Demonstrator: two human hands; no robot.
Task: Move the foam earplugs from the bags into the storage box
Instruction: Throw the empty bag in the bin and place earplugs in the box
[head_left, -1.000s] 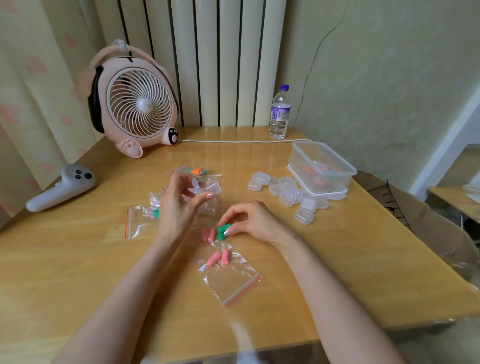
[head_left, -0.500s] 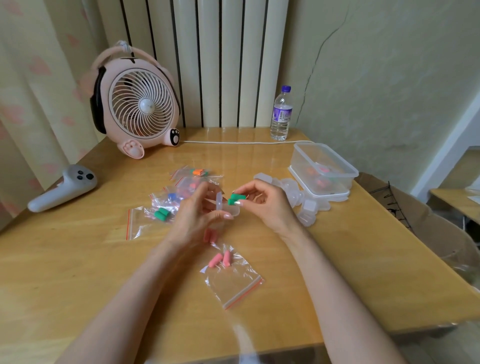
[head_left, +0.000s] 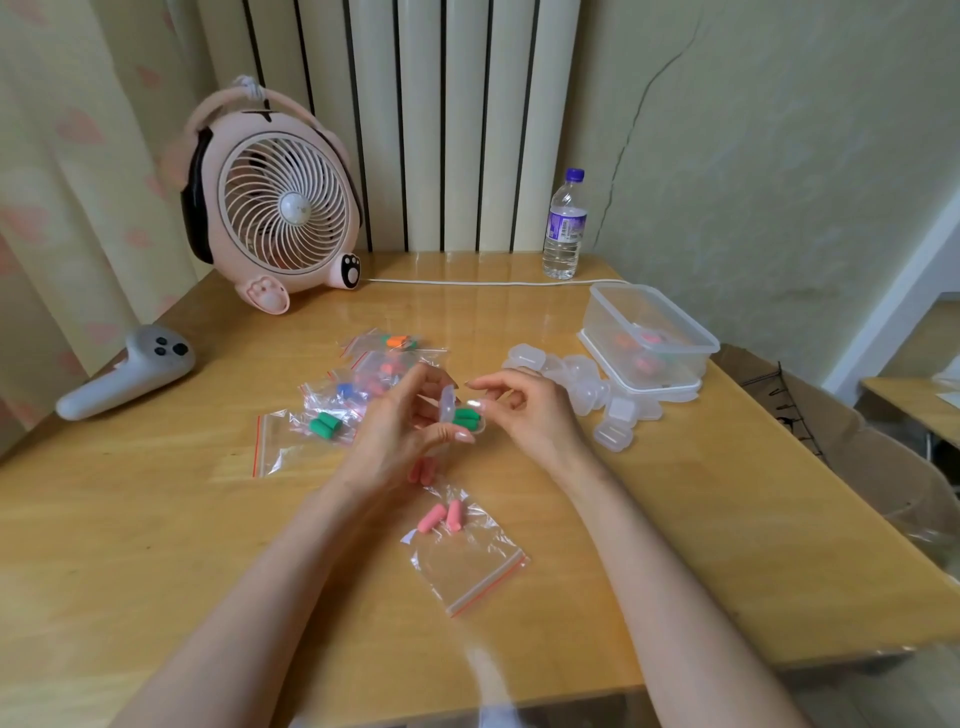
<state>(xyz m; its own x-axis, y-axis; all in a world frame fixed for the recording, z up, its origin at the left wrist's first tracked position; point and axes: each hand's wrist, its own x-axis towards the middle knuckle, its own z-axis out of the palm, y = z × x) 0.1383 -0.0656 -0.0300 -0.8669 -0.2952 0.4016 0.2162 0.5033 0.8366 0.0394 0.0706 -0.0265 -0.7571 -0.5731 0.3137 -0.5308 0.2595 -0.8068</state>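
My left hand (head_left: 400, 431) holds a small clear case (head_left: 460, 415) with its lid up and green earplugs (head_left: 467, 417) inside. My right hand (head_left: 524, 410) hovers right beside the case, thumb and forefinger near its lid. Two pink earplugs (head_left: 441, 517) lie at the mouth of an open zip bag (head_left: 467, 564) on the table; another pink pair (head_left: 422, 472) lies just under my left hand. Several bags of earplugs (head_left: 363, 384) lie to the left, one with green plugs (head_left: 324, 425). The clear storage box (head_left: 649, 338) stands at the right with a few filled cases inside.
A heap of small empty clear cases (head_left: 587, 395) lies beside the storage box. A pink fan (head_left: 275, 208) and a water bottle (head_left: 565, 226) stand at the back, a white cable (head_left: 493, 283) between them. A grey controller (head_left: 127, 371) lies at the left.
My right hand picked the green earplugs off the table, carried them up and put them into the small case that my left hand lifted.
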